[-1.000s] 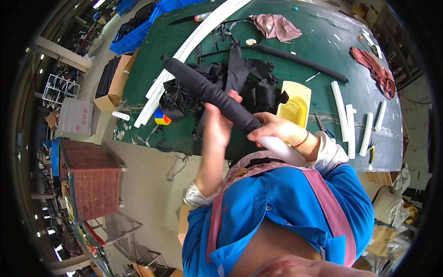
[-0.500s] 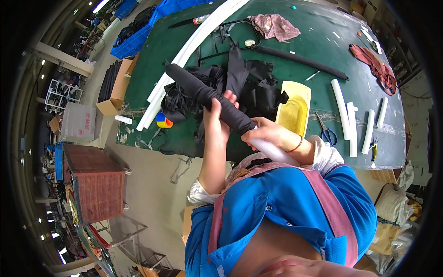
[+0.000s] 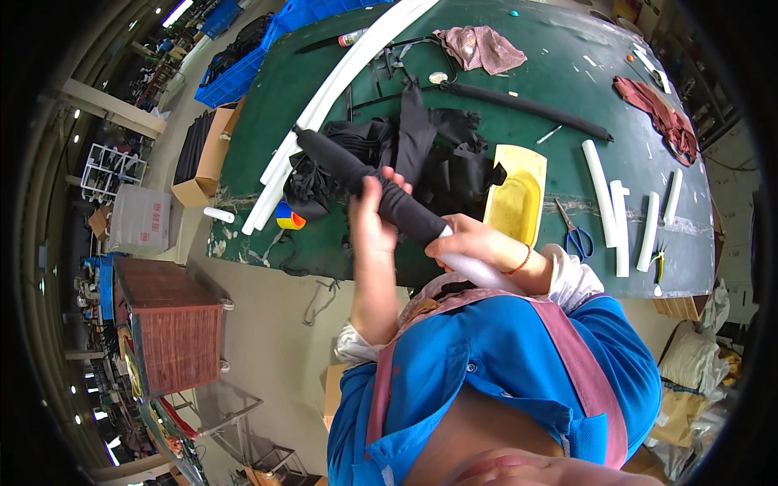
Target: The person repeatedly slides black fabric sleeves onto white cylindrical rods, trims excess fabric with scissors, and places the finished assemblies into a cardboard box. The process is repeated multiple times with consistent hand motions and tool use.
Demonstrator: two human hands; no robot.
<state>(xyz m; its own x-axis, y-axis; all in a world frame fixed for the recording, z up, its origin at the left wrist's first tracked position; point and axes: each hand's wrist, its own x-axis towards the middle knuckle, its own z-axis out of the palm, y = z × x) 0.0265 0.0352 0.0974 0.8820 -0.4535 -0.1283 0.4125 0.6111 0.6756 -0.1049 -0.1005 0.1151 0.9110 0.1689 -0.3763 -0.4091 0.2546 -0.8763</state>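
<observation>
A black fabric sleeve (image 3: 412, 212) covers most of a white foam tube (image 3: 478, 271), held slantwise in front of my body. My left hand (image 3: 374, 212) is wrapped round the middle of the sleeve, where the cloth is bunched in folds. Near the sleeve's lower end, my right hand (image 3: 474, 241) grips the foam tube where the bare white part comes out. The tube's lower end is hidden by my right forearm. Beyond my hands, a heap of black fabric (image 3: 454, 174) lies on the green table (image 3: 559, 93).
Long white foam tubes (image 3: 324, 101) lie at left, beside a roll of coloured tape (image 3: 289, 216). Right of my hands are a yellow tray (image 3: 516, 198), scissors (image 3: 577, 239), pliers (image 3: 659, 263) and several short foam tubes (image 3: 600, 193). A brown wheeled cabinet (image 3: 178, 340) stands on the floor.
My left hand has slid a little down the sleeve, and the folds lie around it. The sleeve's far tip has shifted slightly right and down. My right hand keeps its hold.
</observation>
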